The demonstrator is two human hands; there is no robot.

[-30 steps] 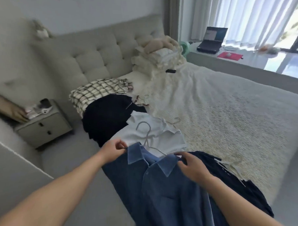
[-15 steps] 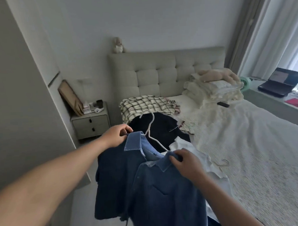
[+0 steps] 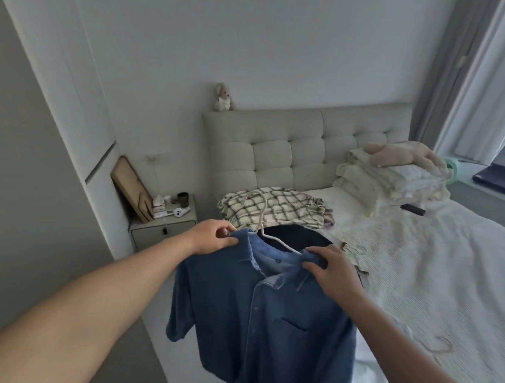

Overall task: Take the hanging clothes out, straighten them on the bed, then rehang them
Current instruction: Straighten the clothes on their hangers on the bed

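While lifted clear of the bed (image 3: 440, 270), blue shirt (image 3: 268, 321) on white hanger (image 3: 269, 231), pinched at each shoulder by left hand (image 3: 211, 236) and right hand (image 3: 334, 271)

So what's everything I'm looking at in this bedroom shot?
blue shirt: one, blue, held up beside the bed
hanger: one, white, inside the shirt's collar
checked garment: one, cream and dark, on the bed near the headboard
dark garment: one, navy, on the bed behind the shirt
folded bedding: one stack, cream, at the bed's head
spare hanger: one, pale, on the bedspread
nightstand: one, grey, left of the bed
soft toy: one, beige, atop the headboard
laptop: one, dark, by the window
left hand: pinches the left shoulder
right hand: grips the right shoulder
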